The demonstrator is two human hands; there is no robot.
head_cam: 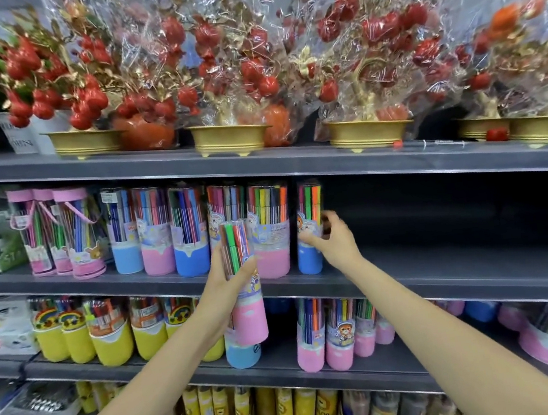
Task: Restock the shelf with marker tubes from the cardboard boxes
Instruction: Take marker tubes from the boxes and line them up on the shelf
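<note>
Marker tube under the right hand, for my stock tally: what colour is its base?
Blue base, head view.

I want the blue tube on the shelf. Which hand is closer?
Right. The right hand grips the blue tube; the left hand holds a pink tube further left.

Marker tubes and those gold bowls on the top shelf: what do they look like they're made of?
The pink-based marker tube in the left hand looks like clear glossy plastic: the pens show through. Its pastel base seems an opaque printed sleeve. The gold bowl looks like moulded plastic with a matt metallic finish, though painted metal is possible.
</note>
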